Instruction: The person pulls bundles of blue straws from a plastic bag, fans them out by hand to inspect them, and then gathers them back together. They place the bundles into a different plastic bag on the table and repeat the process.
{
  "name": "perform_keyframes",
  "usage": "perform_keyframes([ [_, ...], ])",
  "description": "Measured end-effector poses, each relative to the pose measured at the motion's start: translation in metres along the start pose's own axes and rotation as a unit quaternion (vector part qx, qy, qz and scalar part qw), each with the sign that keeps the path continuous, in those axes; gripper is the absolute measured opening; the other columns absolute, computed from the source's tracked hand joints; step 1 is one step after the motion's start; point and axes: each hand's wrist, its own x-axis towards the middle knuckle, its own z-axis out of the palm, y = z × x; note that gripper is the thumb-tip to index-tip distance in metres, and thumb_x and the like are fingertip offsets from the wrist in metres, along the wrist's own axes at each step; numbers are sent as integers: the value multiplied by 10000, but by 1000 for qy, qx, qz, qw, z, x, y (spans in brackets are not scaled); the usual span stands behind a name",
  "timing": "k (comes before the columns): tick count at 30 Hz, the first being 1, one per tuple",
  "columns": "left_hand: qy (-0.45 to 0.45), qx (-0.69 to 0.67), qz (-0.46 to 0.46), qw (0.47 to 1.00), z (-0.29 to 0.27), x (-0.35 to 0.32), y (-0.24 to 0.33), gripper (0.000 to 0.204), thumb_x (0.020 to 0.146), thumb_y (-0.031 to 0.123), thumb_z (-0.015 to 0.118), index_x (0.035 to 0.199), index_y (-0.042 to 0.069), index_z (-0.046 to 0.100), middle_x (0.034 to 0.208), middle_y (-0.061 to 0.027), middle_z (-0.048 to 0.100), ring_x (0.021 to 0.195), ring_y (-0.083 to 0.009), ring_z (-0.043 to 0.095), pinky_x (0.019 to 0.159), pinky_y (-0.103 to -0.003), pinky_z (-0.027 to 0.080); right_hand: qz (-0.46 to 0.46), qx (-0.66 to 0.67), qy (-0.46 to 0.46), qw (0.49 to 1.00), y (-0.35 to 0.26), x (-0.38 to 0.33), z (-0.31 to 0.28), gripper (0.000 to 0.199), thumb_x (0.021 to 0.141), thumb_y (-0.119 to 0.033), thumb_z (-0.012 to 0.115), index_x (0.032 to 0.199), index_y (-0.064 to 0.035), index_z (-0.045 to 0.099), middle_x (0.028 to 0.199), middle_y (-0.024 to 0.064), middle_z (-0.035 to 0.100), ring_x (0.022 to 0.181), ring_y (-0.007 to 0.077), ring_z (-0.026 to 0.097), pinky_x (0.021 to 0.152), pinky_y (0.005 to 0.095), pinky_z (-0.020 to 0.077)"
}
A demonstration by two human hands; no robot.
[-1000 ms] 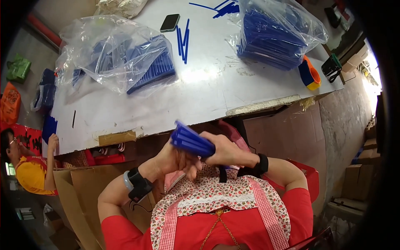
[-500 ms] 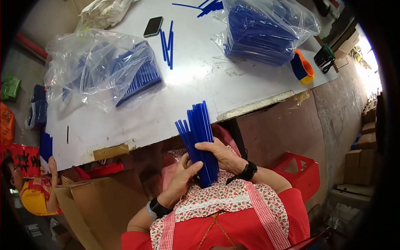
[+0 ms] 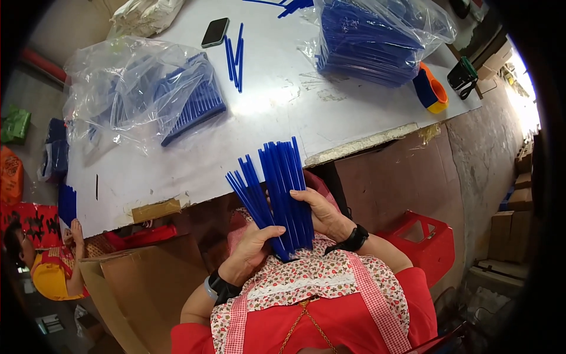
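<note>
A bundle of long blue sticks (image 3: pixel 277 189) stands fanned out in front of my chest, its tips reaching over the near edge of the white table (image 3: pixel 177 171). My left hand (image 3: pixel 250 251) grips the lower end of the fan from the left. My right hand (image 3: pixel 321 212) holds the sticks from the right, with fingers laid across them. Both wrists wear dark bands. The bottom ends of the sticks are hidden between my hands.
Two clear plastic bags of blue sticks lie on the table, one at left (image 3: pixel 141 94), one at far right (image 3: pixel 371 35). Loose blue sticks (image 3: pixel 234 50) and a phone (image 3: pixel 214 32) lie between them. A tape dispenser (image 3: pixel 430 91), a red crate (image 3: pixel 421 236), a cardboard box (image 3: pixel 141 283) and another person (image 3: pixel 47 265) are nearby.
The bundle went from lying sideways in my hands to standing upright and has spread into a wider fan. My left hand has moved up onto its lower end.
</note>
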Motion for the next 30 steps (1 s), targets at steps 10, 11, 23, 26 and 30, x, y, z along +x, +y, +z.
perform_keyframes([
  [10,40,29,59,997,4,5,9,481,780,50,713,1220,13,523,1143,-79,612,1022,-174,594,914,-323,474,-18,-60,28,998,5,-11,13,390,884,-92,596,1243,16,487,1148,136,605,1032,205,612,913,353,516],
  [11,42,28,59,997,3,6,4,481,780,50,713,1220,13,523,1143,-79,612,1022,-174,594,914,-323,474,-16,-59,28,998,6,-11,12,390,884,-92,596,1243,16,487,1148,136,605,1032,205,612,913,353,516],
  [23,76,52,96,991,0,3,-9,500,763,32,740,1215,30,526,1133,-83,624,1010,-174,601,914,-316,473,7,-2,49,999,10,-13,2,374,875,-85,594,1219,24,496,1140,146,605,1013,221,621,895,371,529],
  [26,96,49,107,988,1,0,-10,493,767,23,735,1213,29,527,1138,-83,624,1006,-178,603,912,-322,476,1,-2,46,999,9,-14,1,402,874,-106,577,1239,35,486,1163,157,599,1029,237,616,920,386,513],
  [30,104,47,88,990,2,-2,-8,485,770,11,727,1213,27,529,1140,-84,624,1011,-184,603,914,-329,477,7,17,18,1000,7,-14,0,433,870,-123,560,1261,42,475,1187,171,590,1049,252,610,948,397,495],
])
